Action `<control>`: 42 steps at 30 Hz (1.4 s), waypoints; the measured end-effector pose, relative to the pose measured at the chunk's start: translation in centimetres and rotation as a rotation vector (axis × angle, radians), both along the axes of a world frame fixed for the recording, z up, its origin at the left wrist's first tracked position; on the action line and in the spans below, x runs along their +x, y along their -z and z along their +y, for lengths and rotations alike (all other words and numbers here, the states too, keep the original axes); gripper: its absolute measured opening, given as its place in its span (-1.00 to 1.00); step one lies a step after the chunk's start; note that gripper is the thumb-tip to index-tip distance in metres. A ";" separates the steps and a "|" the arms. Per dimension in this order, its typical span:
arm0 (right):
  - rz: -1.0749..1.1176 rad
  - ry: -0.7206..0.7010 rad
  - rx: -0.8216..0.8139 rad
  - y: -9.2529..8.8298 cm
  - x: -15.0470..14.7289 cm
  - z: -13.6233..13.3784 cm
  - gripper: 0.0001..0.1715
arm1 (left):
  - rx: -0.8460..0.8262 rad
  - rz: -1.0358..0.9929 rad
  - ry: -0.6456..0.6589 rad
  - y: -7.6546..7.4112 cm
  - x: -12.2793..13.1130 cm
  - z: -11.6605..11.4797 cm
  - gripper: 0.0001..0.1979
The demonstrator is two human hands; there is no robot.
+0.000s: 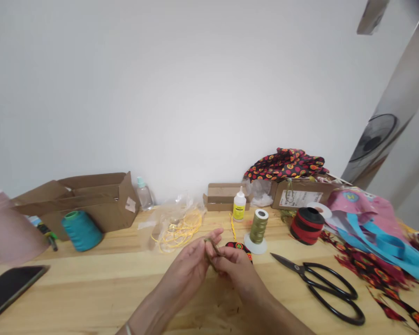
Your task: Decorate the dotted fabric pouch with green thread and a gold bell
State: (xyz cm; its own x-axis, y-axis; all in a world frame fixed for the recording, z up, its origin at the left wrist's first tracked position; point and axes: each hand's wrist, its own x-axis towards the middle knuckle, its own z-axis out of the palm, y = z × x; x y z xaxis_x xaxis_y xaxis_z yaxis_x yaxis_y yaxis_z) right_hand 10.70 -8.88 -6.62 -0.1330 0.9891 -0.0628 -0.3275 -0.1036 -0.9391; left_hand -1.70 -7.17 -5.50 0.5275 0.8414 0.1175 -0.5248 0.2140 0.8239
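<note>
A short length of olive-green cord [214, 248] is looped between my two hands, over the middle of the table. My left hand [190, 263] pinches it, palm turned up. My right hand [240, 270] has its thumb and fingers pressed together on the cord from the other side. Partly hidden behind my right hand lies a black piece of fabric with red and orange print [242, 246], with a twisted yellow cord [233, 226] above it. A spool of olive-green thread [258, 230] stands just beyond, beside a white glue bottle [239, 207] with a yellow label.
Large black scissors [321, 284] lie at the right, near fabric scraps [370, 265], blue ribbon [387, 239] and a red-and-black roll [307, 227]. To the left are a teal thread cone [81, 231], a cardboard box [104, 204], a phone [12, 288] and yellow cord [181, 232].
</note>
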 end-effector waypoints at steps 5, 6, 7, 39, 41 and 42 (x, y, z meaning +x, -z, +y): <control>0.171 -0.093 -0.052 0.2 0.1 -0.1 -0.86 | -0.127 -0.128 -0.012 -0.9 -0.2 0.2 -0.74; 0.220 -0.122 -0.056 0.2 0.1 -0.1 -0.84 | -0.159 -0.152 -0.018 -1.0 -0.3 0.3 -0.75; 0.260 -0.144 -0.061 0.2 0.0 0.0 -0.81 | -0.191 -0.175 -0.021 -1.1 -0.4 0.3 -0.76; 0.197 -0.102 0.032 0.2 0.4 -0.1 -0.81 | -0.101 -0.056 0.097 -0.7 -0.1 -0.2 -0.72; 0.235 -0.087 -0.021 -0.1 0.3 -0.2 -0.85 | -0.113 -0.044 0.080 -0.8 -0.1 -0.2 -0.72; 0.268 -0.090 -0.056 -0.3 0.2 -0.3 -0.87 | -0.122 -0.046 0.068 -0.9 -0.1 -0.2 -0.72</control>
State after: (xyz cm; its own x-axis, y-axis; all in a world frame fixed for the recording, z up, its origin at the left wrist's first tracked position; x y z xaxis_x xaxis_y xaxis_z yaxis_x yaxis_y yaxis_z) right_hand 10.95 -9.19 -6.33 -0.2391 0.9686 -0.0682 -0.5507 -0.1931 -0.8121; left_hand -1.77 -7.34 -4.61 0.5802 0.8134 0.0420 -0.5422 0.3472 0.7652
